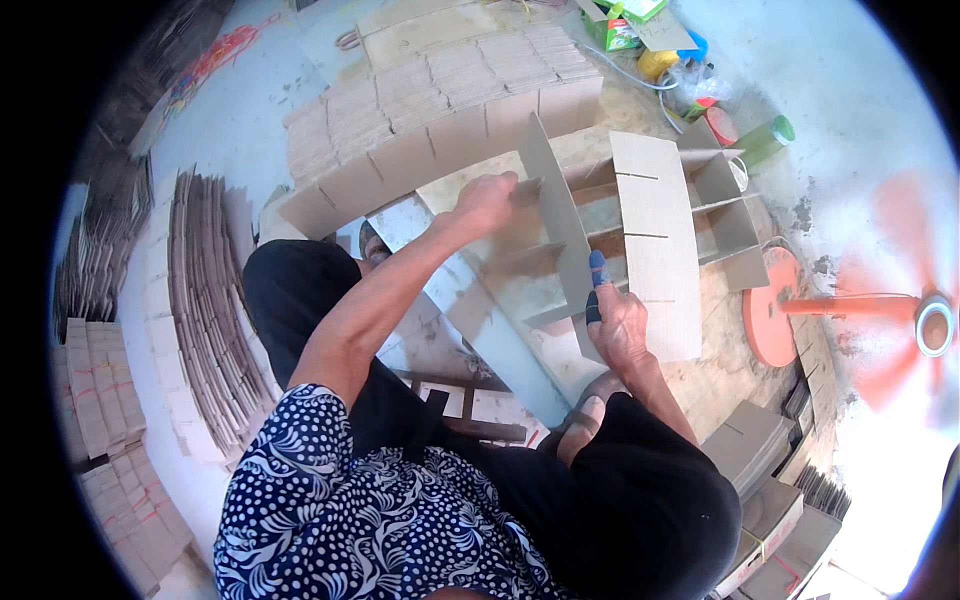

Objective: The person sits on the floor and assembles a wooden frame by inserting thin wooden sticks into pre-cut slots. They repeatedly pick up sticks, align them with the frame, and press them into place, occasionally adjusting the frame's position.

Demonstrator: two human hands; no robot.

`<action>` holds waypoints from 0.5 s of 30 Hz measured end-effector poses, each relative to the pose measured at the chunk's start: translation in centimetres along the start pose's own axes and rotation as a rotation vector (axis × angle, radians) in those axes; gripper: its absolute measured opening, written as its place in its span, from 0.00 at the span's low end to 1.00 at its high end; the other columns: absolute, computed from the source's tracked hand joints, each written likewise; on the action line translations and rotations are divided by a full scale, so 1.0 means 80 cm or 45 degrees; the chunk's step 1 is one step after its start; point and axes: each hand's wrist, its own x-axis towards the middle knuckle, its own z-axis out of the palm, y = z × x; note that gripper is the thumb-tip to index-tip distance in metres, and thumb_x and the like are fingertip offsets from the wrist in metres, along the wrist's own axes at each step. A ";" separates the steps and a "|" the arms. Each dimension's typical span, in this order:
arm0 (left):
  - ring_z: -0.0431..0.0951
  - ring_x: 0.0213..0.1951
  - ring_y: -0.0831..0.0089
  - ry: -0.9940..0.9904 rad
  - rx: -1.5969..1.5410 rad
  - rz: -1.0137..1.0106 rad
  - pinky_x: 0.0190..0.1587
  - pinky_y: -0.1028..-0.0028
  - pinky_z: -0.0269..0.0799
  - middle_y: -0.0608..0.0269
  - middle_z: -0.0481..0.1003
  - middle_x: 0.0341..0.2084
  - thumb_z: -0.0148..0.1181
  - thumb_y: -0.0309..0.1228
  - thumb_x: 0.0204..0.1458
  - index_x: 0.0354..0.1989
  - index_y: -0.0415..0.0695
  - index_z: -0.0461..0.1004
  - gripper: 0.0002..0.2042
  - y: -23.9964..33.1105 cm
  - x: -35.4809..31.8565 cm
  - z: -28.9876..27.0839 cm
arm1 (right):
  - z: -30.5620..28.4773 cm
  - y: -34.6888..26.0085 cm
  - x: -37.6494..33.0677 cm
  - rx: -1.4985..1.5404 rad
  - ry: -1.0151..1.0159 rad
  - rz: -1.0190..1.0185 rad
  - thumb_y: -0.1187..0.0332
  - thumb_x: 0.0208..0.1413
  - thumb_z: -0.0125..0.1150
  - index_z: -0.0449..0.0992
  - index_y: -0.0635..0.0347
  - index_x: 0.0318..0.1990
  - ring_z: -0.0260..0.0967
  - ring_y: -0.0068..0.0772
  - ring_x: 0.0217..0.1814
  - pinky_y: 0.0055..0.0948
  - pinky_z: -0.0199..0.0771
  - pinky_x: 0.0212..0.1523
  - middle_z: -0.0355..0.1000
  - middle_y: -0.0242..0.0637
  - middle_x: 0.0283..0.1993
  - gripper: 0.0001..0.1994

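Observation:
A partly interlocked cardboard divider made of slotted strips lies in front of me, its cross strips running left to right. One long strip stands on edge across them, and a broader slotted strip lies tilted to its right. My left hand is closed at the left end of a far cross strip, its fingertips partly hidden. At the near end of the standing strip, my right hand grips it, with blue wrapping on the fingers. The cross strips near my left hand look blurred.
Beyond my left hand runs a long row of stacked cardboard strips. More cardboard stacks stand at left, others at lower right. An orange fan is at right. A green jar and several packets sit at the far right.

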 end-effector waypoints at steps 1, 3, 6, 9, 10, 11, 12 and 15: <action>0.74 0.39 0.44 0.010 0.016 0.021 0.40 0.52 0.68 0.42 0.75 0.31 0.50 0.21 0.45 0.35 0.40 0.70 0.08 -0.001 -0.001 0.002 | 0.003 0.002 0.000 0.002 0.019 -0.006 0.81 0.34 0.56 0.55 0.54 0.67 0.69 0.52 0.25 0.43 0.71 0.30 0.70 0.49 0.23 0.43; 0.74 0.39 0.44 0.034 0.059 0.058 0.40 0.52 0.68 0.42 0.75 0.31 0.50 0.20 0.44 0.35 0.40 0.69 0.08 -0.003 -0.003 0.005 | 0.003 -0.001 0.000 -0.002 -0.013 0.001 0.80 0.34 0.57 0.60 0.56 0.61 0.69 0.50 0.25 0.42 0.70 0.31 0.71 0.46 0.24 0.38; 0.74 0.38 0.43 0.137 0.048 0.050 0.40 0.52 0.67 0.42 0.75 0.29 0.50 0.18 0.43 0.34 0.40 0.69 0.08 -0.007 -0.008 0.007 | -0.021 -0.016 0.004 -0.032 -0.136 0.052 0.78 0.36 0.57 0.70 0.60 0.50 0.70 0.47 0.27 0.41 0.68 0.34 0.72 0.40 0.27 0.26; 0.74 0.37 0.43 0.218 0.094 0.120 0.40 0.51 0.67 0.42 0.74 0.29 0.49 0.18 0.43 0.33 0.40 0.68 0.09 -0.004 0.000 -0.001 | -0.029 -0.023 0.008 -0.032 -0.148 0.076 0.77 0.36 0.58 0.69 0.58 0.51 0.70 0.50 0.27 0.43 0.69 0.34 0.73 0.43 0.25 0.27; 0.74 0.38 0.43 0.198 0.109 0.120 0.40 0.51 0.67 0.42 0.74 0.29 0.50 0.18 0.43 0.33 0.40 0.68 0.08 0.001 0.000 -0.003 | -0.027 -0.024 0.012 -0.017 -0.118 0.064 0.77 0.36 0.58 0.68 0.56 0.54 0.70 0.52 0.27 0.45 0.70 0.33 0.72 0.46 0.24 0.29; 0.74 0.38 0.43 0.177 0.123 0.123 0.40 0.50 0.67 0.42 0.75 0.30 0.50 0.18 0.43 0.33 0.40 0.68 0.08 0.006 0.000 -0.004 | -0.026 -0.023 0.015 -0.003 -0.086 0.054 0.78 0.36 0.58 0.67 0.55 0.57 0.69 0.54 0.26 0.47 0.70 0.33 0.71 0.48 0.22 0.32; 0.74 0.38 0.43 0.156 0.138 0.127 0.40 0.50 0.67 0.42 0.75 0.30 0.50 0.18 0.43 0.33 0.40 0.67 0.08 0.012 0.000 -0.005 | -0.016 -0.020 0.019 -0.079 -0.145 0.031 0.77 0.37 0.58 0.68 0.56 0.54 0.69 0.54 0.26 0.47 0.71 0.34 0.71 0.48 0.21 0.29; 0.74 0.39 0.44 0.138 0.174 0.060 0.42 0.52 0.68 0.45 0.76 0.33 0.52 0.20 0.44 0.37 0.40 0.69 0.10 0.018 0.006 -0.007 | -0.003 -0.009 0.032 -0.159 -0.301 0.021 0.76 0.40 0.58 0.72 0.58 0.46 0.70 0.54 0.27 0.45 0.71 0.36 0.72 0.48 0.22 0.20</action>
